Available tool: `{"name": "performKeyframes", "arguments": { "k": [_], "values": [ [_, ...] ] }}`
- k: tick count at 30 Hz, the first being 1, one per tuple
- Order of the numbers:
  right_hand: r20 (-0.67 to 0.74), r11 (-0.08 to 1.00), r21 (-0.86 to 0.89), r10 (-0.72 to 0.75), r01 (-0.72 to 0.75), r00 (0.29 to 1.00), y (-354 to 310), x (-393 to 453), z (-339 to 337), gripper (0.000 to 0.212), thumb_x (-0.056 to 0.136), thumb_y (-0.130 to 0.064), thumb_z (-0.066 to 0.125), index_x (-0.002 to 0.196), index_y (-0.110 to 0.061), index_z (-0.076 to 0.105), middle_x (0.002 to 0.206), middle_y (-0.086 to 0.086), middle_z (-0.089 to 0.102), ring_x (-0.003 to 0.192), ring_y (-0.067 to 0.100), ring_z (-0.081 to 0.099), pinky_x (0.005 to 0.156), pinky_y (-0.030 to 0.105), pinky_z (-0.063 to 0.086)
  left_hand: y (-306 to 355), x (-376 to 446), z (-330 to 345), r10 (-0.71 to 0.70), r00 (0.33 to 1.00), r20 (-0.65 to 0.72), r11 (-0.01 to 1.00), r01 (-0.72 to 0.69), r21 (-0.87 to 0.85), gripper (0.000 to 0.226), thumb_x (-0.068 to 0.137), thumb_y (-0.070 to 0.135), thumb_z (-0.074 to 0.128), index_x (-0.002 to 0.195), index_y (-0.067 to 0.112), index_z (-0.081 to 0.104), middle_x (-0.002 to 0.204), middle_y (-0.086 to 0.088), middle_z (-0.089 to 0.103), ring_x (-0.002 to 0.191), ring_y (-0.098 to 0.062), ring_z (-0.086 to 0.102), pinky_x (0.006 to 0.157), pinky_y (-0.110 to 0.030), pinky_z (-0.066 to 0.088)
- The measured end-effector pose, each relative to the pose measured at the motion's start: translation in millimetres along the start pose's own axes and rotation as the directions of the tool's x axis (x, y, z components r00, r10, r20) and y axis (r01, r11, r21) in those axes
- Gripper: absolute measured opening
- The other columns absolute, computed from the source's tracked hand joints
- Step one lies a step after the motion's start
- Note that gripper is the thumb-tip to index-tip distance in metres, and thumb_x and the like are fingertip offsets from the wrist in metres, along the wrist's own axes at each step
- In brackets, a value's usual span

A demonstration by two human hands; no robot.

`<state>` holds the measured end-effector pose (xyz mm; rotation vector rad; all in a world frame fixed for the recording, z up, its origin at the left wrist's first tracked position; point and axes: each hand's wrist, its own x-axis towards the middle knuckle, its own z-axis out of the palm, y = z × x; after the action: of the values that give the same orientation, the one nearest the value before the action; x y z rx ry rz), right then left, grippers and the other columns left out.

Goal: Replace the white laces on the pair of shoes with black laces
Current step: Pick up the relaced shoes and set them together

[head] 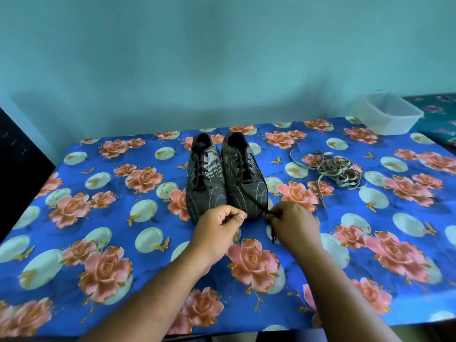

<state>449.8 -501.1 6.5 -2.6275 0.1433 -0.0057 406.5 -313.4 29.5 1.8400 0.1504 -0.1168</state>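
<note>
Shoes (225,174), two dark striped, black-laced, stand side by side; right hand (292,222) pinches one black lace end (259,206), left hand (219,227) curled, contents unclear; one whitish lace heap (338,172).

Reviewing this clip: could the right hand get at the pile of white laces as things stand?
Probably yes, once it lets go: the white laces lie loose on the tablecloth beyond the right hand with nothing between, but that hand is pinching the black lace.

No readable text
You'll find no legible words, brands or numbers on anything in view.
</note>
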Motion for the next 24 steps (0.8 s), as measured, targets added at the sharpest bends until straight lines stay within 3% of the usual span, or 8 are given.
{"name": "performKeyframes", "arguments": {
  "k": [2,6,11,14,17,21,22,24],
  "values": [
    [0.006,0.996,0.086,-0.025,0.024,1.0,7.6,-7.8,-8.0,0.015,0.092,-0.039,0.069,0.082,-0.028,0.067,0.085,-0.006,0.069,0.093,0.025,0.062,0.071,0.033,0.043,1.4,-0.1,3.7,-0.058,0.998,0.034,0.997,0.06,-0.051,0.02,0.105,0.024,0.054,0.101,0.021,0.074,0.073,0.002,0.062,0.049,-0.012,0.048,0.043,-0.025,0.041],
    [0.081,0.921,0.382,-0.112,0.073,0.99,6.3,-33.1,-34.1,0.016,0.091,-0.036,0.073,0.078,-0.028,0.068,0.073,-0.015,0.065,0.067,0.003,0.057,0.057,0.021,0.038,11.7,3.7,15.8,-0.176,0.973,0.151,0.967,0.2,-0.159,0.031,0.11,0.031,0.044,0.11,0.014,0.069,0.092,-0.003,0.075,0.042,-0.01,0.049,0.039,-0.022,0.037],
    [0.163,0.833,0.544,-0.225,0.103,0.961,-4.1,-47.6,-50.9,0.02,0.095,-0.03,0.07,0.076,-0.024,0.07,0.074,-0.002,0.073,0.064,0.019,0.058,0.059,0.023,0.041,27.5,21.4,32.4,-0.324,0.913,0.248,0.845,0.397,-0.359,0.036,0.107,0.038,0.047,0.112,0.009,0.068,0.088,0.0,0.072,0.038,-0.007,0.034,0.038,-0.016,0.024],
    [0.241,0.806,0.587,-0.263,0.075,0.934,-4.9,-44.7,-58.6,0.018,0.098,-0.027,0.067,0.081,-0.021,0.07,0.076,-0.004,0.075,0.061,0.013,0.051,0.063,0.027,0.042,36.7,38.0,32.7,-0.28,0.876,0.393,0.734,0.46,-0.5,0.043,0.11,0.036,0.038,0.122,0.006,0.067,0.116,-0.01,0.07,0.038,-0.003,0.027,0.033,-0.016,0.021],
    [0.312,0.806,0.587,-0.313,0.077,0.897,0.4,-33.8,-71.4,0.017,0.098,-0.025,0.066,0.085,-0.016,0.071,0.079,-0.002,0.076,0.066,0.011,0.056,0.068,0.029,0.045,46.1,60.0,25.5,-0.237,0.888,0.394,0.67,0.443,-0.596,0.035,0.11,0.028,0.037,0.109,0.01,0.067,0.102,-0.002,0.073,0.035,-0.002,0.027,0.031,-0.013,0.019],
    [0.301,0.784,0.616,-0.322,0.075,0.898,0.9,-3.4,-92.9,0.015,0.094,-0.021,0.07,0.085,-0.009,0.075,0.07,-0.005,0.07,0.063,0.004,0.055,0.064,0.017,0.043,58.6,80.9,13.8,-0.248,0.943,0.221,0.827,0.325,-0.459,0.018,0.105,0.016,0.054,0.099,0.012,0.07,0.082,0.001,0.071,0.037,-0.002,0.03,0.033,-0.014,0.018],
    [0.29,0.785,0.615,-0.312,0.074,0.905,-0.3,6.8,-97.2,0.016,0.094,-0.021,0.07,0.084,-0.009,0.075,0.066,-0.002,0.066,0.059,0.009,0.051,0.06,0.023,0.041,59.5,85.9,10.8,-0.231,0.96,0.156,0.89,0.274,-0.364,0.013,0.102,0.017,0.06,0.096,0.013,0.071,0.086,-0.001,0.073,0.04,-0.004,0.035,0.035,-0.014,0.022],
    [0.288,0.779,0.625,-0.29,0.05,0.912,-6.4,29.3,-101.1,0.019,0.096,-0.026,0.07,0.083,-0.013,0.073,0.066,0.019,0.056,0.055,0.021,0.043,0.057,0.037,0.03,62.6,98.4,2.2,-0.105,0.994,-0.003,0.991,0.104,-0.083,0.008,0.095,0.022,0.071,0.091,0.015,0.073,0.092,-0.003,0.077,0.054,-0.011,0.056,0.045,-0.021,0.042]
  ]
}}
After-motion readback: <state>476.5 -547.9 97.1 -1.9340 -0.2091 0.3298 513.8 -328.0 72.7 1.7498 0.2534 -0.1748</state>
